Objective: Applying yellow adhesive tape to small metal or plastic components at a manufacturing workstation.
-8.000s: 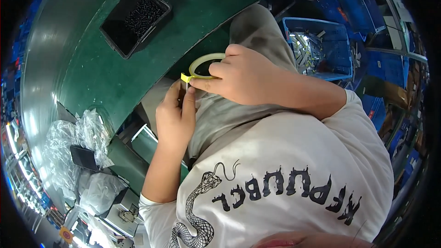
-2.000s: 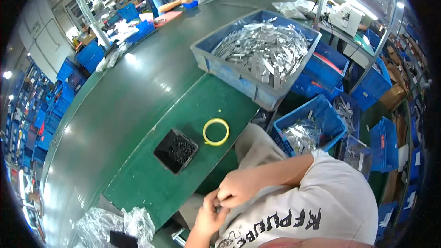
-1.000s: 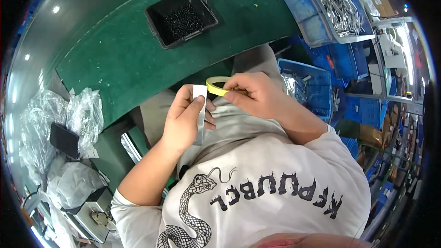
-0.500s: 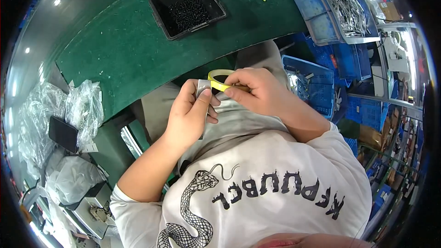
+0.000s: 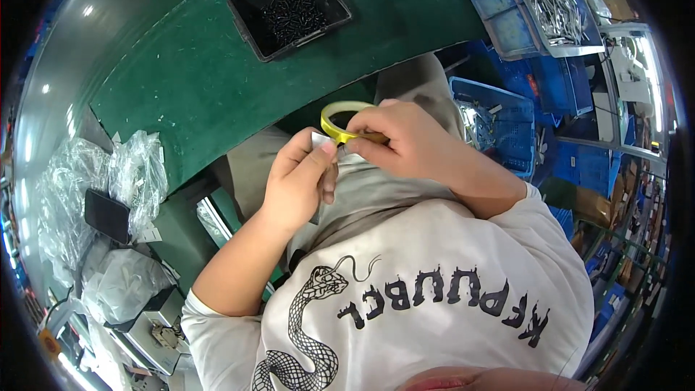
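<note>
My left hand (image 5: 295, 182) is closed on a thin flat grey piece (image 5: 317, 140), pinched between thumb and fingers, with its pale corner showing above the thumb. My right hand (image 5: 409, 139) grips a roll of yellow tape (image 5: 326, 122) by its near right side, the ring standing out to the left of the fingers. The roll's lower edge comes right up to the left fingertips and the grey piece. Whether a strip of tape is stuck to the piece is too small to tell. Both hands are above my lap.
A black bin (image 5: 250, 27) of small dark parts stands on the green table (image 5: 181, 94) ahead. To the left lie clear plastic bags (image 5: 69, 174) and a dark phone-like slab (image 5: 107, 215). Blue crates (image 5: 499, 98) stand at the right, one higher up holding metal rods (image 5: 546, 0).
The tape roll has turned so its ring faces up more and has shifted slightly left. My left fingers have curled in closer beneath the grey piece.
</note>
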Demonstrator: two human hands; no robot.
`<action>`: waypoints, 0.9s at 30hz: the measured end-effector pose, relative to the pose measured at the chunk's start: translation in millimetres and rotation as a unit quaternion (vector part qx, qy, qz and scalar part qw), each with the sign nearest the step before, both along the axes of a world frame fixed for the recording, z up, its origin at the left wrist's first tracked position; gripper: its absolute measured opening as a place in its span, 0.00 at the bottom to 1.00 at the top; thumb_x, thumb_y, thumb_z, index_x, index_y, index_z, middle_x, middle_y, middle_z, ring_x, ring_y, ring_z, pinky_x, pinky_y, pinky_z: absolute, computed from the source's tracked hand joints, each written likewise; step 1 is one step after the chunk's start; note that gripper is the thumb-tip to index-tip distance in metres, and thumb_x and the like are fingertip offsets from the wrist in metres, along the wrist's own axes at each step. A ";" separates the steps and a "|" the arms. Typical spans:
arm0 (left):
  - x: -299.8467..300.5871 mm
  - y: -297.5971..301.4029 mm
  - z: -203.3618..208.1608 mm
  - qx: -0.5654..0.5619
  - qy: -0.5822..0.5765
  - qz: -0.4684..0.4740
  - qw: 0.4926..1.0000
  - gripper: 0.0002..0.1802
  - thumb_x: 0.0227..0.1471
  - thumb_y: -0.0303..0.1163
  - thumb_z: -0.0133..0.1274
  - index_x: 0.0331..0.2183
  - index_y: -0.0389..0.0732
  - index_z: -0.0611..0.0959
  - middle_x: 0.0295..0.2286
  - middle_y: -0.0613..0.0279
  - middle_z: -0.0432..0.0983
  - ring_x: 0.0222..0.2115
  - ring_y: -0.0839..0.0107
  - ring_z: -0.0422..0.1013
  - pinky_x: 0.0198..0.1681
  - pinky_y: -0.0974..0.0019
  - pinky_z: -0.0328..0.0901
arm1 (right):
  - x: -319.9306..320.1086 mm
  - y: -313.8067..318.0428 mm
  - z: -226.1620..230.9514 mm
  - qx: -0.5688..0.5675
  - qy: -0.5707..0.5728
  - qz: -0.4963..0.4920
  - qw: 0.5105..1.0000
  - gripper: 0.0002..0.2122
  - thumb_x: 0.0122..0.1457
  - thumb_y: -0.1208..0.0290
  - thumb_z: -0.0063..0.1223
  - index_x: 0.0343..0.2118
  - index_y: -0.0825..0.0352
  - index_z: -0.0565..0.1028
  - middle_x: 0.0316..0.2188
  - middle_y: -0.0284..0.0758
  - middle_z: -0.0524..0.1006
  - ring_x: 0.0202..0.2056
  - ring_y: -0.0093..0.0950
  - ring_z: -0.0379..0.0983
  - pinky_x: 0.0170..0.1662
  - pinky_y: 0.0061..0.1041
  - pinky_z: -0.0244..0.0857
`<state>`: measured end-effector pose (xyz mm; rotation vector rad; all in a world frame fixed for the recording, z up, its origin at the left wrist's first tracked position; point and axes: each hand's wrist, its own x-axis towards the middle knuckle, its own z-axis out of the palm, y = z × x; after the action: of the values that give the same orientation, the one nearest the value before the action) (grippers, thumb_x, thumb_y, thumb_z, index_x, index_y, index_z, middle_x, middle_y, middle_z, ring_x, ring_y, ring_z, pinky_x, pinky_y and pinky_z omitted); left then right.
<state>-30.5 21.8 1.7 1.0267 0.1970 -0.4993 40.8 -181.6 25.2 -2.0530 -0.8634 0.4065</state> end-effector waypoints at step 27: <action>7.8 -7.1 -0.7 0.231 -0.073 0.067 0.968 0.11 0.62 0.27 0.49 0.44 0.34 0.70 0.30 0.62 0.75 0.26 0.80 0.70 0.25 0.76 0.71 | 4.9 -14.3 5.8 -0.020 -0.036 0.009 0.999 0.21 0.54 0.64 0.61 0.50 0.63 0.73 0.31 0.37 0.79 0.28 0.39 0.75 0.31 0.35 0.66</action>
<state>-22.7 14.7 0.9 1.4883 0.2569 -0.2558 45.8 -196.0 30.9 -2.1096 -0.9252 0.3637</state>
